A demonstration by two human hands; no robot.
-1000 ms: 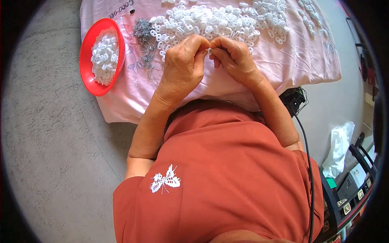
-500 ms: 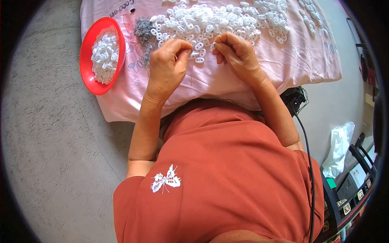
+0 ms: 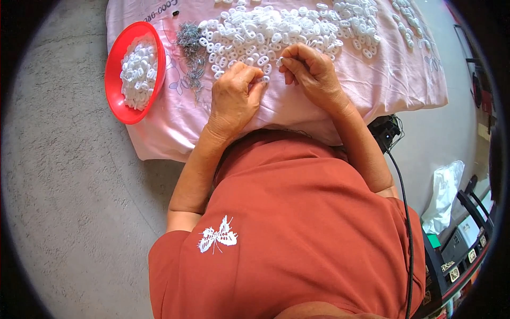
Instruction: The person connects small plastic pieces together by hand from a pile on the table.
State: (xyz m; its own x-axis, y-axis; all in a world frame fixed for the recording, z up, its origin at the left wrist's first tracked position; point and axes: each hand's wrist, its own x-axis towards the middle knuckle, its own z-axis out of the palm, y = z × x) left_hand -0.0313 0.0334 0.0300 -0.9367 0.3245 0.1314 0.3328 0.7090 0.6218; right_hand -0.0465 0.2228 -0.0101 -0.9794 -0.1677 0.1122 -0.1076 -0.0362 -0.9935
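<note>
Fingertips pressed together, my right hand (image 3: 312, 72) pinches a small white plastic piece (image 3: 280, 62) with oval shape, at the near edge of a heap of similar white two-holed oval pieces (image 3: 271, 26). My left hand (image 3: 235, 98) is closed in a pinch just left of it, over the near side of the heap. Whatever lies between its fingertips is too small to make out. A pile of thin grey metal bits (image 3: 189, 40) lies to the left of the heap, beyond my left hand. The two hands are a short way apart.
A red bowl (image 3: 114, 98) with many white pieces stands at the left on the pink cloth (image 3: 372, 101). More white pieces (image 3: 358, 26) lie at the far right. A small black object (image 3: 176, 13) sits near the far left. A black cable (image 3: 406, 223) runs down my right side.
My left hand has moved right and slightly nearer to me, away from the grey metal bits and closer to my right hand. The right hand has stayed almost still with its white piece.
</note>
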